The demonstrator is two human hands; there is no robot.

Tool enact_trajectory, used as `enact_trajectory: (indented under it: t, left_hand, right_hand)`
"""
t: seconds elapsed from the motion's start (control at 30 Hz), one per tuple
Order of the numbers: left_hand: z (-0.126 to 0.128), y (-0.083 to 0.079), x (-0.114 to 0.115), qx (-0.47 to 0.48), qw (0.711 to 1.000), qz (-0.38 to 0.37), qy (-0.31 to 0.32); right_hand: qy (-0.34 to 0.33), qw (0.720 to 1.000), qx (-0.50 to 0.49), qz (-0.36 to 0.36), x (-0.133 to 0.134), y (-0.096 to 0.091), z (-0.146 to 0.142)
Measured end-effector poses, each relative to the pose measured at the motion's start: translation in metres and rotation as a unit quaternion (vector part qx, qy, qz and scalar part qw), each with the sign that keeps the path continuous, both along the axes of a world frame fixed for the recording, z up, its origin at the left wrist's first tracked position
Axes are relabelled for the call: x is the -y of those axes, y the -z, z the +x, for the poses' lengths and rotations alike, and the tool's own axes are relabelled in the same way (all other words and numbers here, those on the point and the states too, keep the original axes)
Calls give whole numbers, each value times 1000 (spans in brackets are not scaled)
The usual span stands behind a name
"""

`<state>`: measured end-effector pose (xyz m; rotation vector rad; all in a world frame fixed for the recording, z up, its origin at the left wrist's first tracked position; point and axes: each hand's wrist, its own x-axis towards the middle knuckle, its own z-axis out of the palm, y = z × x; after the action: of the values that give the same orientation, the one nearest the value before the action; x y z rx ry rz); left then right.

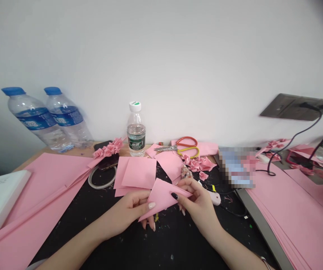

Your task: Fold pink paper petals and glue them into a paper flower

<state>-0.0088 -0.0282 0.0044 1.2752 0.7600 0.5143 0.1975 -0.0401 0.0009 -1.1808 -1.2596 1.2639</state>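
- So, left grip (129,212) pinching a folded pink paper triangle (161,198), held just above the black mat (110,247)
- right grip (197,200) clenched on the triangle's other side
- loose pink squares (135,172) just ahead; scissors (176,148) beyond, near the wall

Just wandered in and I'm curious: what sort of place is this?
Probably a paper-craft workbench: someone holds a folded pink paper triangle, with stacked pink paper sheets, scissors and folded pink paper flowers around.
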Motion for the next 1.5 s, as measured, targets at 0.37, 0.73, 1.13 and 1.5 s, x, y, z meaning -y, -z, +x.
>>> enact_trajectory:
  t: [0.37, 0.73, 1.13, 1.5]
  left_hand:
    - [3, -9, 4, -47, 998, 42, -3]
    - [4, -3, 4, -95, 994, 57, -9]
    - [6, 4, 6, -146, 982, 111, -52]
    - [8, 4, 3, -73, 994, 29, -71]
  right_hand:
    - [22, 999, -2, -32, -1, -1, -2]
    - [10, 999, 19, -32, -1, 1, -2]
    - [16, 997, 68, 15, 4, -3, -4]
    - [-26, 999, -36, -7, 1, -1, -5]
